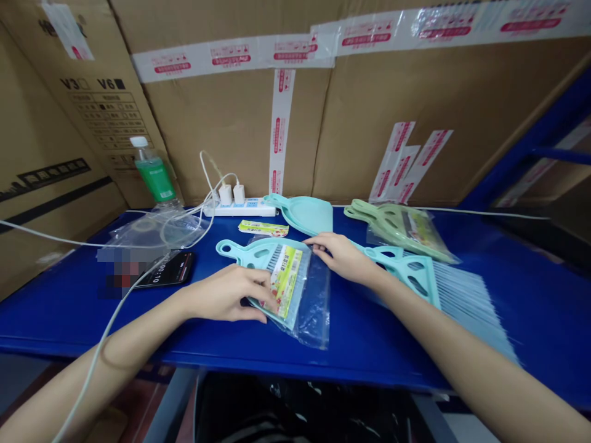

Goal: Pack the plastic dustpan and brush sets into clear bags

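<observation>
A teal hand brush with a printed label [281, 277] lies in a clear plastic bag [311, 304] on the blue table [498, 277]. My left hand [228, 292] pinches the near edge of that bag. My right hand [339, 253] holds the far edge of the same bag at its top corner, fingers curled on the plastic. Under my right forearm lies a second teal brush [429, 280] with pale bristles. A teal dustpan [307, 213] rests behind the bag.
A bagged green dustpan set [401, 227] lies at the back right. A power strip [240, 206] with chargers, a green-labelled bottle [154, 175], a phone [168, 269], loose clear bags [148, 237] and a white cable [106, 326] occupy the left. Cardboard boxes [392, 111] wall the back.
</observation>
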{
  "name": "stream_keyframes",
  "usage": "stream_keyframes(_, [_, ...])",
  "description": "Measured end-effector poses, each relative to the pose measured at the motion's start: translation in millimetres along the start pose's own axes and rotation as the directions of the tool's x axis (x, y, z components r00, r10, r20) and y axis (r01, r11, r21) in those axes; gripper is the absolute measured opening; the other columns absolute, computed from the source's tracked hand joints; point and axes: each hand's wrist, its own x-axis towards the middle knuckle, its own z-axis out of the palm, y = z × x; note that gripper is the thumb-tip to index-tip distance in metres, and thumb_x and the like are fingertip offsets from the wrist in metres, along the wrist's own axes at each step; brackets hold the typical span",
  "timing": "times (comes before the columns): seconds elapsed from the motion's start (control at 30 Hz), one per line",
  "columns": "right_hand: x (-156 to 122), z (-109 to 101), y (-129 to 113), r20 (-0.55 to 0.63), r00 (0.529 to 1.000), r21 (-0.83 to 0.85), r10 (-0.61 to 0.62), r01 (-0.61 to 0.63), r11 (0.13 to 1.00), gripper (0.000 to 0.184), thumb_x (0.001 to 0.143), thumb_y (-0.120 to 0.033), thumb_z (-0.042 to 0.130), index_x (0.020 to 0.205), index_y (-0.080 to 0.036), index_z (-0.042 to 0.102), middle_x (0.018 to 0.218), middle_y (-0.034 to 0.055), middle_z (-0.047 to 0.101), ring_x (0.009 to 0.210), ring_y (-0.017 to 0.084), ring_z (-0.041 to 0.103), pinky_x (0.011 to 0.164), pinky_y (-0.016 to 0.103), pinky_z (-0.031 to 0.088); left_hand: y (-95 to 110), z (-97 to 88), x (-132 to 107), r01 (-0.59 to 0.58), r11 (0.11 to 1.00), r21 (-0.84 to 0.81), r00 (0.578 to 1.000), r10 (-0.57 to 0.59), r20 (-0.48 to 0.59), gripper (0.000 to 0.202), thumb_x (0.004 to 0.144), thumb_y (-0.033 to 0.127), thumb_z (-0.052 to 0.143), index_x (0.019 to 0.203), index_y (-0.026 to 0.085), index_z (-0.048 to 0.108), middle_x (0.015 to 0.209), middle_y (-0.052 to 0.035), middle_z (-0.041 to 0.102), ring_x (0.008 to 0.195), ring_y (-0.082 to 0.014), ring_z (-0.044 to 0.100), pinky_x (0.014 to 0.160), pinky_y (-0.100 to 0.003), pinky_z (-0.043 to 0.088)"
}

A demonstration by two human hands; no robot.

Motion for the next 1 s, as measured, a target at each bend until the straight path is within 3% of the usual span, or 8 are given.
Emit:
stream_keyframes(0.17, [-3.6, -9.4, -2.6, 0.073, 0.997, -0.013, 0.035, -0.034, 0.999, 0.037, 0.077, -0.003, 0.041, 0.099, -0.016, 0.068, 0.075, 0.0052, 0.065, 0.069, 0.018, 0.059, 0.070, 0.031, 0.046, -0.3, -2.3, -0.6, -0.014, 0.996, -0.093, 1.000, 0.014, 0.006, 0.015, 0.084, 0.020, 0.062, 0.095, 0.024, 0.071, 0.086, -0.0023, 0.066, 0.075, -0.0112, 0.062, 0.068, -0.019, 0.046])
stream_keyframes(0.3, [-12.0, -22.0, -2.3, 0.201, 0.978, 0.002, 0.058, -0.060, 0.998, 0.032, 0.075, -0.005, 0.043, 0.097, -0.015, 0.064, 0.068, 0.0023, 0.065, 0.063, 0.017, 0.060, 0.064, 0.028, 0.044, 1.8, -3.4, -1.8, -0.014, 0.991, -0.130, 1.000, 0.017, 0.022, 0.017, 0.084, 0.016, 0.058, 0.089, 0.023, 0.072, 0.084, -0.0031, 0.067, 0.073, -0.0107, 0.062, 0.067, -0.020, 0.046])
stream_keyframes(0.43, [-23.4, -38.9, -0.5, 0.381, 0.924, 0.059, 0.023, -0.049, 0.997, 0.035, 0.072, -0.012, 0.051, 0.105, -0.018, 0.060, 0.068, 0.0004, 0.066, 0.065, 0.017, 0.060, 0.064, 0.026, 0.044, 1.5, -6.5, -2.9, 0.001, 0.995, -0.104, 0.999, 0.004, 0.044, 0.021, 0.083, 0.012, 0.055, 0.088, 0.024, 0.073, 0.085, -0.0024, 0.066, 0.071, -0.0103, 0.061, 0.065, -0.019, 0.045])
stream_keyframes(0.53, [-27.4, -46.6, 0.5, 0.494, 0.869, 0.143, -0.015, -0.064, 0.988, 0.048, 0.072, -0.029, 0.060, 0.119, -0.018, 0.055, 0.071, 0.0008, 0.066, 0.067, 0.018, 0.060, 0.061, 0.026, 0.044, -0.1, -9.7, -2.6, 0.016, 0.999, -0.049, 0.999, -0.014, 0.038, 0.025, 0.082, 0.009, 0.053, 0.085, 0.024, 0.072, 0.084, -0.0015, 0.064, 0.071, -0.0102, 0.060, 0.063, -0.019, 0.044])
stream_keyframes(0.67, [-25.2, -44.4, 3.1, 0.438, 0.899, 0.162, 0.009, -0.088, 0.983, 0.061, 0.081, -0.048, 0.049, 0.132, -0.014, 0.047, 0.076, 0.0039, 0.063, 0.067, 0.018, 0.057, 0.060, 0.028, 0.044, -2.9, -12.0, -1.6, 0.019, 1.000, -0.001, 1.000, -0.019, 0.003, 0.024, 0.082, 0.009, 0.053, 0.083, 0.024, 0.072, 0.083, -0.0005, 0.063, 0.072, -0.0098, 0.060, 0.062, -0.018, 0.043])
stream_keyframes(0.83, [-23.7, -37.8, 5.8, 0.421, 0.907, 0.186, 0.029, -0.118, 0.975, 0.085, 0.074, -0.039, 0.062, 0.147, -0.015, 0.026, 0.074, 0.0024, 0.061, 0.062, 0.018, 0.056, 0.057, 0.029, 0.044, -7.0, -12.5, -2.2, 0.041, 0.999, 0.023, 0.999, -0.040, -0.037, 0.022, 0.084, 0.012, 0.052, 0.079, 0.022, 0.070, 0.083, 0.0001, 0.062, 0.076, -0.0098, 0.060, 0.067, -0.018, 0.043])
stream_keyframes(1.0, [-26.2, -36.0, -0.4, 0.440, 0.898, 0.190, 0.012, -0.106, 0.976, 0.098, 0.071, -0.034, 0.068, 0.150, -0.015, 0.014, 0.062, -0.0016, 0.059, 0.059, 0.021, 0.055, 0.055, 0.030, 0.041, -10.8, -12.8, -3.4, 0.086, 0.993, 0.077, 0.992, -0.079, -0.095, 0.023, 0.082, 0.011, 0.049, 0.075, 0.020, 0.069, 0.082, 0.0002, 0.061, 0.075, -0.0101, 0.060, 0.067, -0.020, 0.044])
